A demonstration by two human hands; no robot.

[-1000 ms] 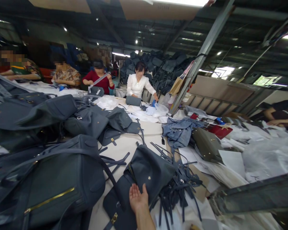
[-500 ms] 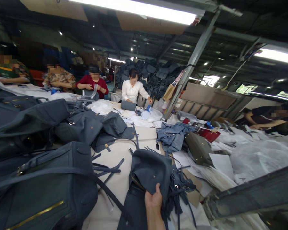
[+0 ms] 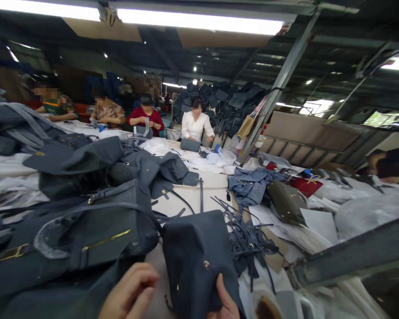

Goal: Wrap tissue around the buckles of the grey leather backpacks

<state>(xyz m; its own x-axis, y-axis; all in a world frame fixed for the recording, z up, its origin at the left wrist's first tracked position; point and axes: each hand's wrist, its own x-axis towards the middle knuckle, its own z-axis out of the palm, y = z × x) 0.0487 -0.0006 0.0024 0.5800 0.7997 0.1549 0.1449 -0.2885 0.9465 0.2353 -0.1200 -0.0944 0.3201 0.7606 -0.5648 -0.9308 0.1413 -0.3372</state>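
Clock directions start from the hands, with 12 straight ahead.

1. At 12 o'clock, a strip of cream worktop (image 3: 213, 190) leaves a passage, crossed by a thin slate-blue leather strap (image 3: 201, 197).
2. Between the left hand (image 3: 129, 290) and right hand (image 3: 224, 301), a dark slate-blue leather handbag (image 3: 196, 261) fills the way.
3. At 10 o'clock, a large slate-blue leather handbag with a gold zip (image 3: 86, 232) blocks passage, just beside the left hand.
4. At 2 o'clock, a tangle of narrow slate-blue leather straps (image 3: 249, 243) lies across the route.
5. At 3 o'clock, a long grey metal rail (image 3: 352, 254) stands in the way.
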